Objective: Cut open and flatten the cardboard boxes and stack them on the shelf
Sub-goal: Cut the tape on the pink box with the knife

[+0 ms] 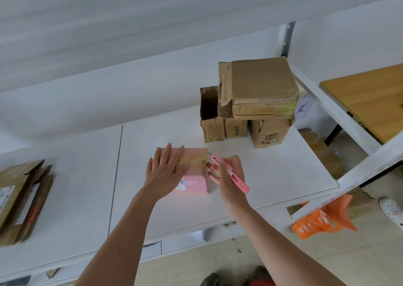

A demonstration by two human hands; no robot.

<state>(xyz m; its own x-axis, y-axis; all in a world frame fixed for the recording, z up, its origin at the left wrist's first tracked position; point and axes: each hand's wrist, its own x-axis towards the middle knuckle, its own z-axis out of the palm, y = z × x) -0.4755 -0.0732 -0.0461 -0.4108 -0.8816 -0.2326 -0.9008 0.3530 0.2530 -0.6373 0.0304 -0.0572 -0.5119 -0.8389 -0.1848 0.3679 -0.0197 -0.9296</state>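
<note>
A: While the left hand [166, 169] lies flat on top of the pink box [194, 170], fingers straight and spread, where is the cutter?

B: The right hand [229, 170] is curled round a pink utility knife [226, 172], its tip at the right end of the box's taped seam [193, 160]. The box stands on the white shelf board [272, 172], which serves as the work surface.

A: So what could go wrong?

B: I judge the cut will run along the tape toward the left hand. The left fingertips [181, 150] sit right over that seam, so a slip or too hard a pull could carry the blade into them.

A: And the box itself?

B: It looks small and light. If the flat palm eases off, the knife may drag the box instead of slicing the tape, or tip it toward the person.

A: Anything behind it?

B: Beyond the pink box and to its right stands a pile of brown cartons [250, 106], one with its top open [209, 104], a bigger one perched across the others. A shove of the pink box that way could unsettle them.

A: And the finished ones?

B: Far left of the pink box, flattened cardboard [21, 200] lies stacked on the same shelf, well apart from the cutting.
</note>
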